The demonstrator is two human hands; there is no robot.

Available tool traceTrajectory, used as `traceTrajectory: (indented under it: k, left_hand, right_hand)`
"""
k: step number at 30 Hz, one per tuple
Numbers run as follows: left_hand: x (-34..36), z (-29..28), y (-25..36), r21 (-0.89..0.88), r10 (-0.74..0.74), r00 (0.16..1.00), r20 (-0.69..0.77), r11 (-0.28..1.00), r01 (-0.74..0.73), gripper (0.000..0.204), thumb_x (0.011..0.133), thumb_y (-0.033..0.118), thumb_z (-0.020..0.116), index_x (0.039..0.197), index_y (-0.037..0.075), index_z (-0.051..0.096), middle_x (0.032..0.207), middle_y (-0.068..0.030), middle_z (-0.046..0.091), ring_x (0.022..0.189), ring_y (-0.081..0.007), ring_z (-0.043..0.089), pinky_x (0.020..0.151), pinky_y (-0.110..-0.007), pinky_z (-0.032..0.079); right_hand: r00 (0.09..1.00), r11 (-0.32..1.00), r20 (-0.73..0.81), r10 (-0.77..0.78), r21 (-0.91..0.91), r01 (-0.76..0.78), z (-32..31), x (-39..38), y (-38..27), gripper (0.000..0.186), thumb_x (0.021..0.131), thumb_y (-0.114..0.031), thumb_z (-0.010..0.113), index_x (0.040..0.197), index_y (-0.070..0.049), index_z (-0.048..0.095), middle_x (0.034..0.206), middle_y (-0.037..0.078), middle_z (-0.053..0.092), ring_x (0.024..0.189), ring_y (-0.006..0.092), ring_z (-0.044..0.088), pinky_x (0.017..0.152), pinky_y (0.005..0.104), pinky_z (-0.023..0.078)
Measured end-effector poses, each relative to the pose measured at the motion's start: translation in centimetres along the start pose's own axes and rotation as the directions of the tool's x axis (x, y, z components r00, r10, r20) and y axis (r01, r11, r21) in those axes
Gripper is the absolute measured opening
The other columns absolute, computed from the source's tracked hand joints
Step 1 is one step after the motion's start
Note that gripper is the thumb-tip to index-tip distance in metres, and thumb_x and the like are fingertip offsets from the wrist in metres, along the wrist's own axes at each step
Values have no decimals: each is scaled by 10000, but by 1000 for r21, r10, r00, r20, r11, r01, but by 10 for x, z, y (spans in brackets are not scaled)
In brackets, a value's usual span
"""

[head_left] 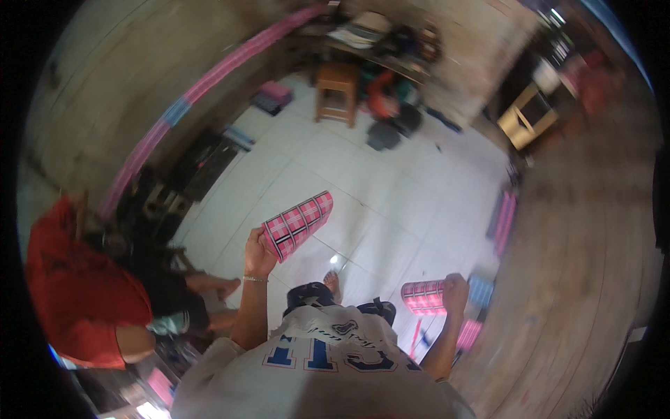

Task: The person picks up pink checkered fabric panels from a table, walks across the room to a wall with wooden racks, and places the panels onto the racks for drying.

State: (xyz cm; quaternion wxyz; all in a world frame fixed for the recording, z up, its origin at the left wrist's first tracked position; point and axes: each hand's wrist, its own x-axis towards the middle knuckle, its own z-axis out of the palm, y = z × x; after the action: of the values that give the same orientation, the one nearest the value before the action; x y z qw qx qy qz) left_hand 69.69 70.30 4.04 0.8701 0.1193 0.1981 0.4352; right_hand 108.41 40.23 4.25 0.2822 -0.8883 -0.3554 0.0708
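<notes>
My left hand (259,255) is raised in front of me, its fingers closed on the near end of a pink plaid piece (299,225) with black and white lines. The piece looks like a flat folded or rolled length of fabric and points away to the right. Lower on the right, my right hand (456,293) is a closed grip on the right end of a second pink plaid piece (423,297), similar in pattern. Both pieces are held well apart above the white tiled floor (377,244).
A person in a red top (77,293) sits close on my left. A wooden stool (336,87) stands at the back beside a cluttered table (377,59). Pink bundles (504,223) and a blue plaid piece (481,290) lie along the right wall. A long pink strip (223,66) runs along the left wall.
</notes>
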Motion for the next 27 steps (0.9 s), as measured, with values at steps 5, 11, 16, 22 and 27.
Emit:
traceTrajectory:
  k: [5,11,16,22,27]
  left_hand:
    - [23,-53,11,63,236,945,-227,972,-228,307,916,194,316,1052,-18,493,1078,-146,583,966,-227,572,923,-355,413]
    - [49,-112,-41,157,454,848,-272,891,-427,327,929,217,326,1091,-21,480,1116,-142,567,1034,-238,539,944,-355,394]
    - [82,-85,-61,152,614,744,-262,788,-597,391,927,222,295,1180,-34,447,1198,-171,516,1131,-291,475,1000,-406,346]
    - [180,-63,-15,160,636,678,-369,762,-628,379,909,266,327,1083,-13,515,1103,-130,567,1044,-264,534,943,-386,393]
    - [314,-6,27,197,334,939,-79,929,-313,333,891,264,384,1072,21,523,1080,-116,570,1023,-258,537,930,-401,403]
  right_hand:
    - [974,989,201,-100,127,75,44,105,-25,166,728,-67,530,837,34,605,767,188,629,723,269,627,646,344,475]
    - [924,962,287,-254,176,210,100,202,15,160,736,-35,538,867,32,598,721,194,624,670,306,620,629,375,482]
    - [850,867,390,-354,-204,455,165,313,20,183,743,-159,553,853,-36,631,793,223,618,747,400,594,695,472,478]
    - [879,907,344,-329,-144,396,195,432,-41,156,725,-155,562,809,-89,675,798,187,633,766,368,614,715,438,495]
    - [893,915,208,-400,39,401,193,486,-67,172,734,-143,542,820,-61,666,798,189,629,761,351,614,703,410,493]
